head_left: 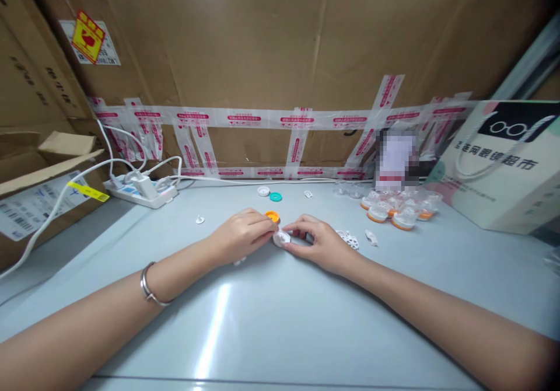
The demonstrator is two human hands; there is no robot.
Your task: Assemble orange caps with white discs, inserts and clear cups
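Observation:
A small white round plastic part (282,239) is just above or on the table, between my two hands. My right hand (321,244) grips its edge between thumb and fingers. At its upper left rim, my left hand (248,234) has its fingertips pinched together; whatever they hold is hidden. Right behind the fingertips lies an orange round part (272,216). Farther back, a green disc (275,196) rests beside a white ring (263,191). White pieces with dark holes (350,240) lie partly behind my right hand. Another white bit (239,261) peeks out beneath my left hand.
Clear domed pieces with orange bases (402,219) cluster at right, before a paper bag (494,175). Small white pieces lie at left (200,219) and right (371,238). A power strip (144,191) with cables stands left, beside an open carton (44,204). Large cardboard (245,46) backs the table.

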